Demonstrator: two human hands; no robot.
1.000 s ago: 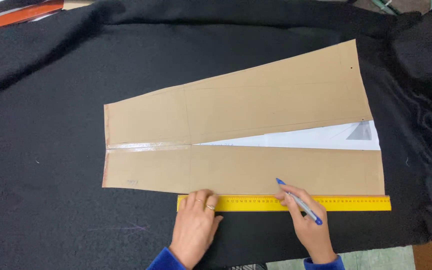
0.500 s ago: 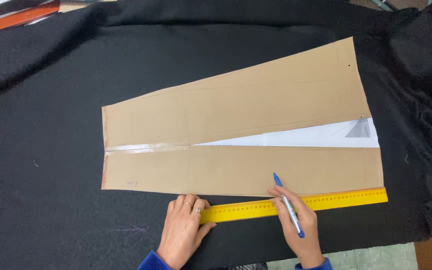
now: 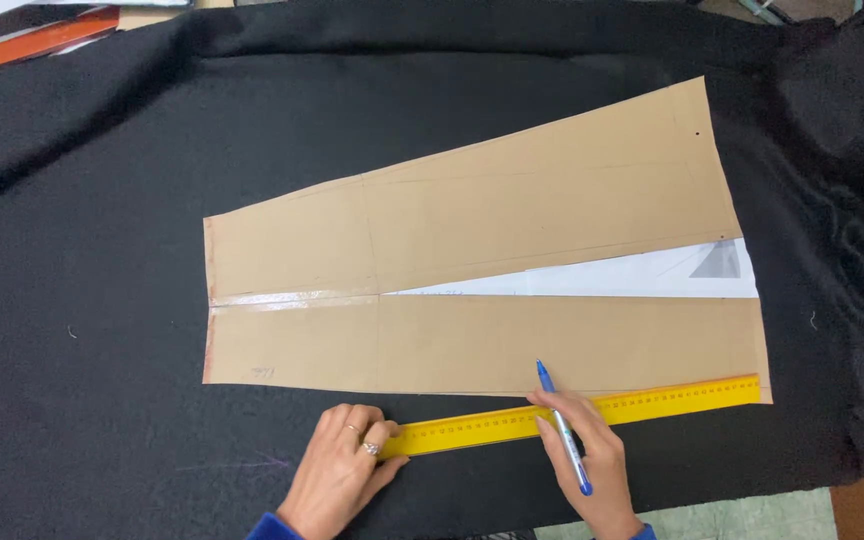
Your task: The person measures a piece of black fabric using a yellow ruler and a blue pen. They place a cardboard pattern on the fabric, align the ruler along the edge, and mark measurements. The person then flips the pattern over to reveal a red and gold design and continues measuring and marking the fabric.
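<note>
Both hands sit at the near edge of the tabletop, working a yellow ruler [image 3: 572,414] that lies slanted on black fabric [image 3: 102,300] — its left end low, its right end raised toward the near right corner of the brown paper pattern [image 3: 512,220]. The left hand [image 3: 344,472] lies flat with fingers spread open, grasping nothing; its fingertips touch the ruler's left end, and a ring shows on one finger. The right hand [image 3: 587,462] is closed around a blue pen [image 3: 562,430], fingers also resting on the ruler near its middle; the pen's tip points away from the person and sits over the pattern's near edge, just beyond the ruler. The pattern is a long tapered piece, narrow at the left and wide at the right, spread across the middle of the tabletop, with a strip of clear tape [image 3: 292,299] along a seam on its left part and a white paper wedge [image 3: 642,278] let in on the right, widening toward the right edge. At the far left corner, beyond the fabric, lies an orange and black flat thing [image 3: 37,28] — what it is cannot be told.
</note>
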